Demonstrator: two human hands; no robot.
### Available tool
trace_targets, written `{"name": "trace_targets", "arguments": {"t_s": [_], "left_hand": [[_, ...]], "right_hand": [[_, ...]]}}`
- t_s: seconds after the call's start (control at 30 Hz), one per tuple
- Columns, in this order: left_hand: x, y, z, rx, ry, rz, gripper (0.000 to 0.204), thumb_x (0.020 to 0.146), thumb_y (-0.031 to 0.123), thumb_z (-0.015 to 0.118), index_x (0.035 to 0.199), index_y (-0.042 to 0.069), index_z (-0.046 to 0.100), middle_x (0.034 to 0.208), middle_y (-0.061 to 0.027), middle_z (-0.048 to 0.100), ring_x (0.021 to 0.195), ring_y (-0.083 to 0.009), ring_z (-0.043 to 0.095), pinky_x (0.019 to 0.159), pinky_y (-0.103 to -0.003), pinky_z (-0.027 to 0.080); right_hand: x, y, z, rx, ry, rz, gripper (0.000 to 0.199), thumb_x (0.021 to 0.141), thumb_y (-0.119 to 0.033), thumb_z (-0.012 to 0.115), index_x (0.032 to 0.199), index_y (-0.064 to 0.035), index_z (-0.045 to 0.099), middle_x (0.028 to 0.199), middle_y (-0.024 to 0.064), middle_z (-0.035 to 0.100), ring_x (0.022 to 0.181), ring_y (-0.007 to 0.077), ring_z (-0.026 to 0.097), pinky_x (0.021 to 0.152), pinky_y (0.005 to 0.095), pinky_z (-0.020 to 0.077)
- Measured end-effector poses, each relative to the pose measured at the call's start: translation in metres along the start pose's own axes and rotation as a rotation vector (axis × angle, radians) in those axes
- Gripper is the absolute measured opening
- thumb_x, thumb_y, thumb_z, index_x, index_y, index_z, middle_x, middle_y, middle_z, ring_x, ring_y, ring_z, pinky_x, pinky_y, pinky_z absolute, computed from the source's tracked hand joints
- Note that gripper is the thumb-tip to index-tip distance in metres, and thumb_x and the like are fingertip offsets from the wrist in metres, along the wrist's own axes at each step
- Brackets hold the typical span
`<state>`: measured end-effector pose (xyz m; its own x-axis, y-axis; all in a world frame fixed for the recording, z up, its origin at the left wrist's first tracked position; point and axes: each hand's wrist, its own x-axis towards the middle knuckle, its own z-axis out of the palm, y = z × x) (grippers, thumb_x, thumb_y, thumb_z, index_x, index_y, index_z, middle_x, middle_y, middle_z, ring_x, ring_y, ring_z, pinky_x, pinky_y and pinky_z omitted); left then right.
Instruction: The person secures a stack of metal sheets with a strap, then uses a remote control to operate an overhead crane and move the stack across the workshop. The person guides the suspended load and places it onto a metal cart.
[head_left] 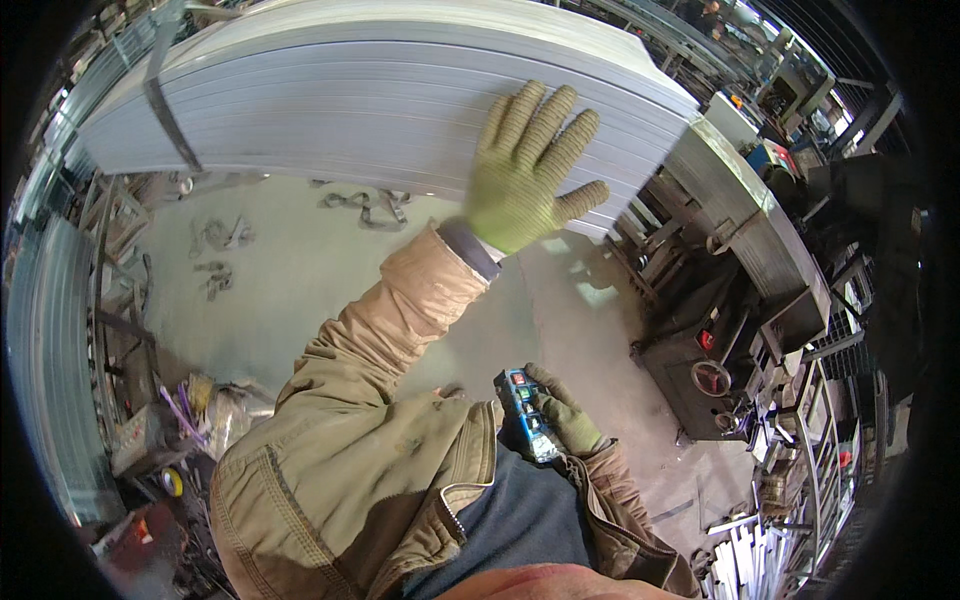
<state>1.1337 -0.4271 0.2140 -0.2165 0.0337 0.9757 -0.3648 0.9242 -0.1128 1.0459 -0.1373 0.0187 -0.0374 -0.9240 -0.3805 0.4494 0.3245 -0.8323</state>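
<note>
My left hand [535, 175], in a yellow-green knit glove, reaches forward with its fingers spread. Its palm lies over the side of a large stack of long grey metal profiles [330, 105] and appears to press flat against it. A dark strap [160, 105] runs round the stack's left part. Close to my body, my right hand [568, 415], gloved too, is wrapped round a blue handheld remote control [527, 415]. Red and green buttons show on its face, and my fingers rest along its right side. What holds up the stack cannot be seen.
Dark loose straps [370, 207] lie on the floor below the stack. To the right stands a machine with a handwheel [710, 378], beside a rack of metal offcuts [750, 555]. Long metal profiles [55, 350] line the left side, near a cluttered box [150, 440].
</note>
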Motion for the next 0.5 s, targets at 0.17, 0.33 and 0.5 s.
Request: {"name": "trace_targets", "arguments": {"t_s": [0.17,0.33,0.5], "left_hand": [[-0.007,-0.042,0.039,0.059,0.003,-0.050,0.085,0.080,0.058,0.080,0.145,0.009,0.055,0.152,-0.0209,0.048,0.142,-0.0466,0.041,0.115,-0.064,0.033],[-0.008,-0.098,0.080,0.220,0.078,-0.128,0.094,0.074,0.058,0.084,0.145,0.006,0.052,0.149,-0.0260,0.047,0.140,-0.0508,0.041,0.114,-0.066,0.033],[0.001,-0.173,0.124,0.448,0.170,-0.232,0.087,0.084,0.054,0.077,0.151,0.008,0.046,0.157,-0.0258,0.041,0.144,-0.0535,0.034,0.115,-0.070,0.029]], "right_hand": [[0.047,-0.020,-0.003,0.101,-0.039,-0.010,0.053,0.106,-0.009,0.054,0.157,-0.0078,0.043,0.145,0.0096,0.058,0.121,0.0167,0.060,0.106,0.0302,0.0495],[0.103,-0.056,-0.019,0.081,-0.044,0.055,0.053,0.106,-0.010,0.055,0.158,-0.0077,0.043,0.145,0.0096,0.058,0.124,0.0176,0.059,0.106,0.0307,0.0486],[0.179,-0.108,-0.060,-0.075,-0.074,0.002,0.054,0.106,-0.012,0.056,0.157,-0.0075,0.043,0.144,0.0097,0.057,0.125,0.0187,0.058,0.108,0.0310,0.0473]]}}
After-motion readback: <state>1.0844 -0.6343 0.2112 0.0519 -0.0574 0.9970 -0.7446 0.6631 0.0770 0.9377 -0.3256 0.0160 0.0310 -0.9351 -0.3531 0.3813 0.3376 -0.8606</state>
